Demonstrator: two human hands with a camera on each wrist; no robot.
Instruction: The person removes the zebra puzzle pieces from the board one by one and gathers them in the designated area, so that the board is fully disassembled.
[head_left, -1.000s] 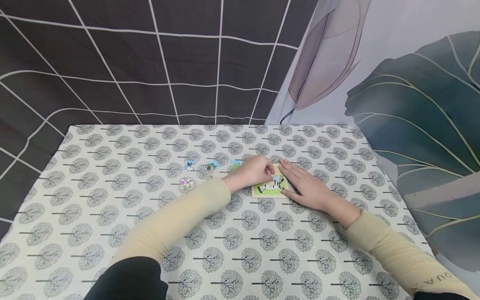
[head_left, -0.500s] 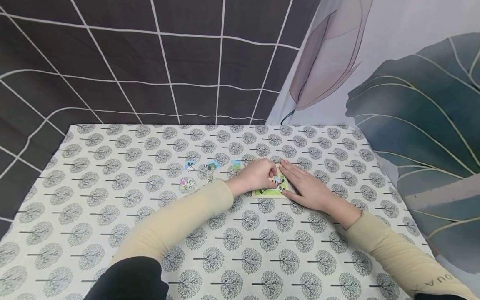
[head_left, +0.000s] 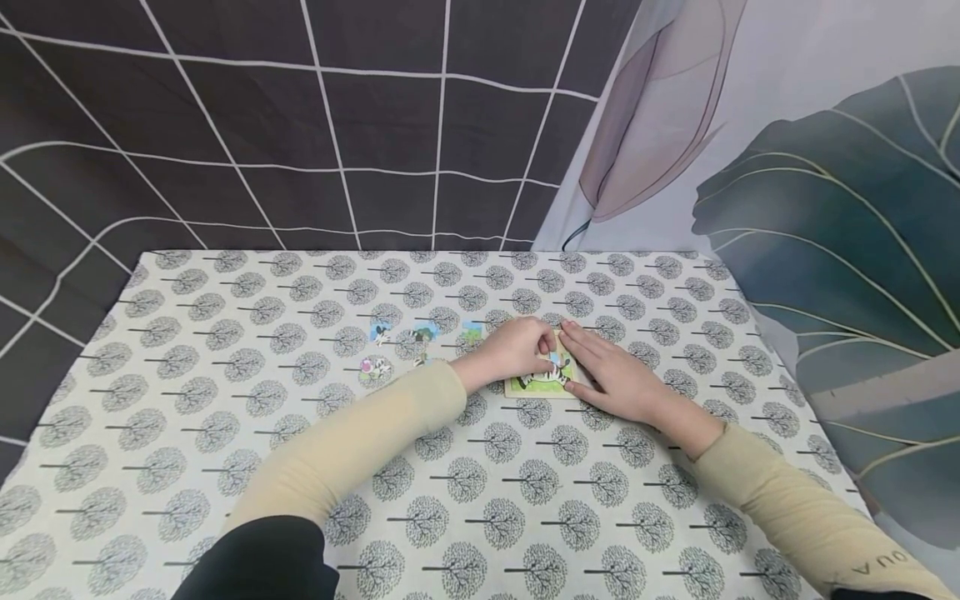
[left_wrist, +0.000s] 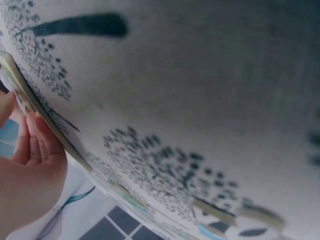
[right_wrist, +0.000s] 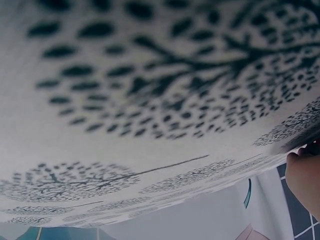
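A small puzzle board [head_left: 538,388] with a pale rim and a zebra on green lies right of the table's middle in the head view. My left hand [head_left: 513,347] is over its left part, thumb and fingertips pinching a puzzle piece [head_left: 554,357] with blue on it, low in the picture; the hand hides much of the board. In the left wrist view, the fingers of the left hand [left_wrist: 36,172] bend close against the board's edge [left_wrist: 65,142]. From the right side my right hand [head_left: 617,375] rests with extended fingers along the board's right edge.
Several loose puzzle pieces lie left of the board, among them a blue one [head_left: 380,332], a dark green one [head_left: 422,332], a green and blue one [head_left: 472,331] and one with pink [head_left: 374,368]. A tree-patterned cloth [head_left: 495,517] covers the table. Curtains hang behind.
The left hand shifted slightly right and down on the board, and the zebra's piece at its fingertips turned and settled within the picture. The right hand kept its place.
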